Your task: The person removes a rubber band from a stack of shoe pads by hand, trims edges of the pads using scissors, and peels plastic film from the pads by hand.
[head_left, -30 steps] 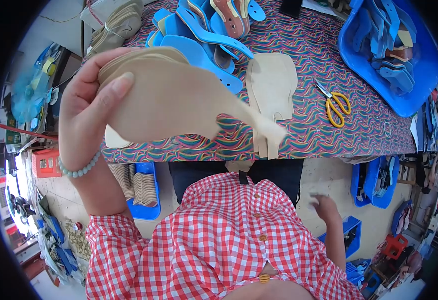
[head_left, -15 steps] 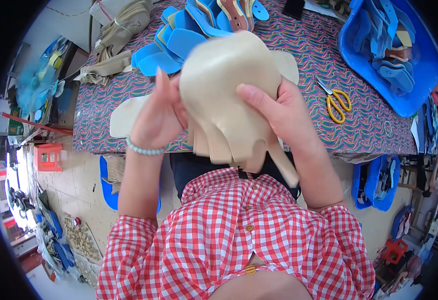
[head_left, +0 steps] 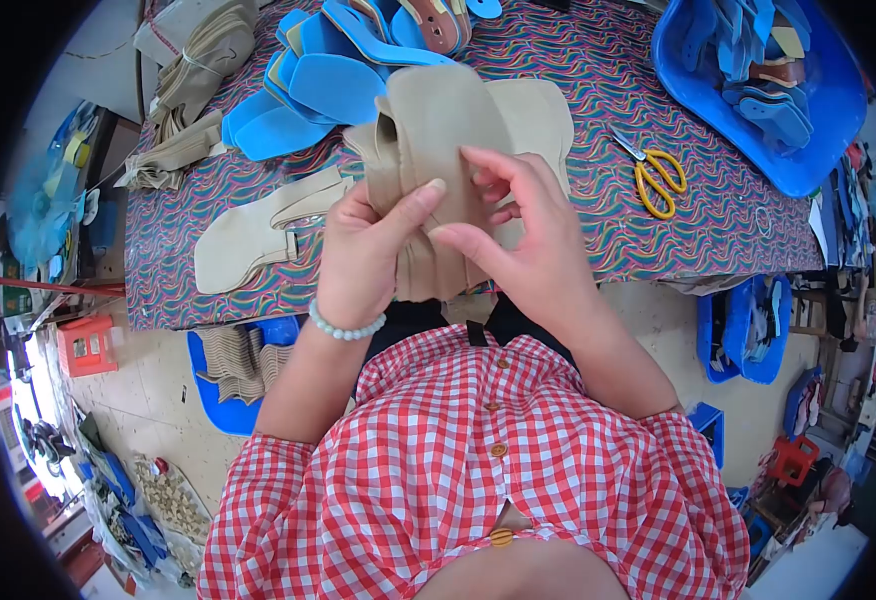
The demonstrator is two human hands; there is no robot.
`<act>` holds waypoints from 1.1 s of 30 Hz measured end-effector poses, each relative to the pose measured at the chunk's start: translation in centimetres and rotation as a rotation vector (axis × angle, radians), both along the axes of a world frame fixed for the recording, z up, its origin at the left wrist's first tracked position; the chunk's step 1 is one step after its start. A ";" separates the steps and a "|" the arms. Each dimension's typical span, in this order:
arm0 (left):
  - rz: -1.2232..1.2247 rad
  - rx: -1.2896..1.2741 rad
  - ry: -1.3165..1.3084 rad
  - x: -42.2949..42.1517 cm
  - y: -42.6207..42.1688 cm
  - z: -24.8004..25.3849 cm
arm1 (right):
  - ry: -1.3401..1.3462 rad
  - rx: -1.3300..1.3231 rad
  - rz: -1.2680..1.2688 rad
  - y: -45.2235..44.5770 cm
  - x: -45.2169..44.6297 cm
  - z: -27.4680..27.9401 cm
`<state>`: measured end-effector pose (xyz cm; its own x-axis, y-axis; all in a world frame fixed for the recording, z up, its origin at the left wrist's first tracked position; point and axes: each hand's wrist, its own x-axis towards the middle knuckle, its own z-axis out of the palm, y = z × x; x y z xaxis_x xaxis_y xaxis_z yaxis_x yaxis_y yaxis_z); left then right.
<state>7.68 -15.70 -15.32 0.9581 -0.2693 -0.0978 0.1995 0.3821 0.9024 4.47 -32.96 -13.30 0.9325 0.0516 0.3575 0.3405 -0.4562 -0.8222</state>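
Note:
A bundle of beige leather-like sheets (head_left: 443, 125) is raised over the near side of the table, bent over with its layers showing on the left. My left hand (head_left: 358, 250) is closed around the bundle's left side, thumb across the front. On the right, my right hand (head_left: 538, 235) has its fingers apart and curved beside the bundle; its fingertips are at the surface, and I cannot tell whether they touch. A flat beige cutout with strap-like strips (head_left: 238, 245) lies on the table to the left. Another beige cutout (head_left: 543, 115) lies partly behind the bundle.
Blue sole-shaped pieces (head_left: 338, 85) are piled at the back. Yellow-handled scissors (head_left: 663, 180) lie open-bladed at right, near a blue basin (head_left: 838, 150) of similar pieces. Tied beige bundles (head_left: 208, 60) sit back left. Below the table stand a blue tray (head_left: 228, 410) and a red stool (head_left: 88, 348).
The bundle has turned from its broad face to a narrower, bent-over shape. My left hand has moved onto its front and grips it; my right hand has let go and spread its fingers.

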 end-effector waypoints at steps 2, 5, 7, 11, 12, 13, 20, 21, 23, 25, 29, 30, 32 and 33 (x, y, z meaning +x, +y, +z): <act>-0.014 0.047 -0.029 -0.4 0.2 -0.4 | -0.045 0.001 -0.035 0.4 0.3 -0.7; -0.062 0.067 0.031 -1.0 0.5 0.3 | 0.019 -0.013 -0.033 0.2 0.2 -0.9; -0.116 0.105 0.068 -0.7 1.3 -0.5 | 0.004 -0.034 -0.034 0.1 0.2 -0.8; -0.232 0.109 0.000 -0.3 1.8 -0.4 | -0.025 -0.090 -0.068 0.3 0.2 -0.6; -0.174 0.163 -0.038 -0.4 1.5 -0.2 | -0.009 -0.071 -0.052 0.3 0.2 -0.7; -0.116 0.218 -0.075 -0.6 0.9 0.0 | 0.007 -0.052 -0.036 0.3 0.2 -0.7; -0.058 0.114 0.004 -0.3 0.8 0.1 | 0.271 0.646 0.024 -0.2 0.0 -1.8; -0.053 0.095 0.007 -0.3 0.7 0.1 | 0.303 0.768 0.052 -0.2 -0.1 -1.6; -0.043 0.061 0.016 -0.3 0.6 -0.1 | 0.356 0.786 0.100 -0.5 -0.1 -1.6; -0.044 0.026 0.038 -0.2 0.6 -0.2 | 0.378 0.786 0.119 -0.7 -0.3 -1.8; -0.046 -0.011 0.060 -0.3 0.4 -0.1 | 0.371 0.798 0.108 -0.6 -0.5 -1.6; -0.053 -0.015 0.062 -0.3 0.4 -0.2 | 0.373 0.814 0.106 -0.6 -0.5 -1.6; -0.068 -0.023 0.069 -0.3 0.6 -0.7 | 0.366 0.802 0.094 -0.6 -0.4 -1.8; -0.099 -0.083 0.108 -0.1 0.7 -0.7 | 0.361 0.796 0.088 -0.7 -0.4 -1.9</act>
